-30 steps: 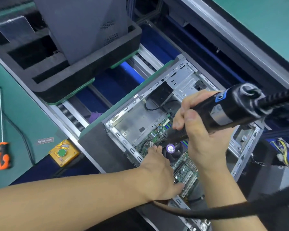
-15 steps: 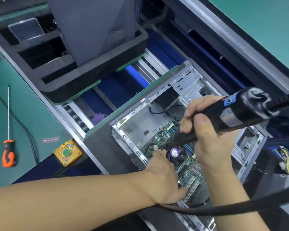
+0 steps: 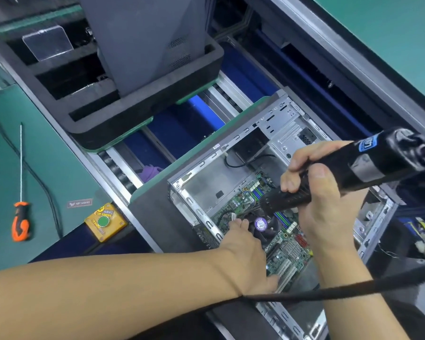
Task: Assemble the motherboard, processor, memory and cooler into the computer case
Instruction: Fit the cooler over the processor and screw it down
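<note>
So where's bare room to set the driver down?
Green mat between orange screwdriver and yellow button box, though a cable crosses it; dark pad left of the case. Crowded inside: left hand and right hand with driver by the cooler.

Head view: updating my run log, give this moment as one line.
right hand: grips black electric screwdriver | left hand: rests beside black cooler fan | site: green motherboard in silver metal case
</note>
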### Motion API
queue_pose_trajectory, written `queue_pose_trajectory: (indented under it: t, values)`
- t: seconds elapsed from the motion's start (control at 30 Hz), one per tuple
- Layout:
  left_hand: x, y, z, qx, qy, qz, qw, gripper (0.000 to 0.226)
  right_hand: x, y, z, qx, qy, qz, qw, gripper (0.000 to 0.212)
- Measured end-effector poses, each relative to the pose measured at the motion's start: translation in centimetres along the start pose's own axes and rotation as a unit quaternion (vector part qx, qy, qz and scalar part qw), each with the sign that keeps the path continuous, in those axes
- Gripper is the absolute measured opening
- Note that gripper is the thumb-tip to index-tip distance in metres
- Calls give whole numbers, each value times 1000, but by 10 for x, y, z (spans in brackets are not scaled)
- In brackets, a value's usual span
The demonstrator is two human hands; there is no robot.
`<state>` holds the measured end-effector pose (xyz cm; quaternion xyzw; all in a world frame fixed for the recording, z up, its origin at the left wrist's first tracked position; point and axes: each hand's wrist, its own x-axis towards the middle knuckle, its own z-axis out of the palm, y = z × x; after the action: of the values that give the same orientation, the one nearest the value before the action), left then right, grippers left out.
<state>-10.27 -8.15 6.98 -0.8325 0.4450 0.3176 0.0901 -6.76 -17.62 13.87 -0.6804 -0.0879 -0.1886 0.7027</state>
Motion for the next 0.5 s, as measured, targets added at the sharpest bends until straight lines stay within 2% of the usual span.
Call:
queue_pose_trajectory:
  t: [0.2, 0.33, 0.5]
  values:
    - [-1, 0, 0, 5, -6, -2, 1000, 83, 0, 1, 4, -27, -15, -12, 999, 26]
    - [0, -1, -2, 29, -14, 10, 999, 68, 0, -1, 7, -27, -12, -2, 1000, 20]
    - [0, 0, -2, 34, -8, 11, 999, 69, -1, -9, 4, -35, 3, 14, 999, 23]
